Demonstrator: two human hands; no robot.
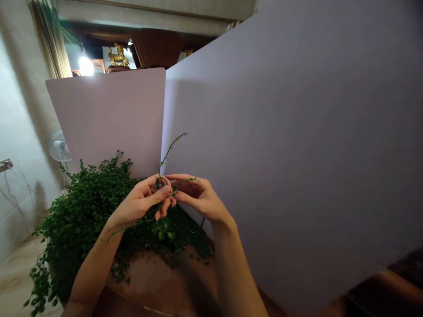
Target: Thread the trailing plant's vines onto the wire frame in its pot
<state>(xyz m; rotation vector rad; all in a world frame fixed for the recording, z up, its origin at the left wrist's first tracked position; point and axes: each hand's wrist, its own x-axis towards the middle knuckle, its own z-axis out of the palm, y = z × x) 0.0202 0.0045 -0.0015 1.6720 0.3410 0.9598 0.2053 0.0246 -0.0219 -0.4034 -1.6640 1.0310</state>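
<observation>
My left hand [142, 200] pinches a thin green vine stem [169, 152] between thumb and fingers, in front of a bushy leafy plant [89, 193]. The stem's bare upper end rises above the fingers, and small loops of it curl around the fingertips. From the right, my right hand [203, 198] meets the left one, its thumb and forefinger closed on the same vine. Another thin strand trails below my left wrist. Exactly where each fingertip grips is partly hidden.
Pale panels [291, 145] stand behind and to the right. Below the plant is a reddish-brown rounded surface [158, 277]. At the back are a lit bulb [86, 66], a golden animal figurine [118, 56] and a small fan [59, 146]; cables hang at the left wall.
</observation>
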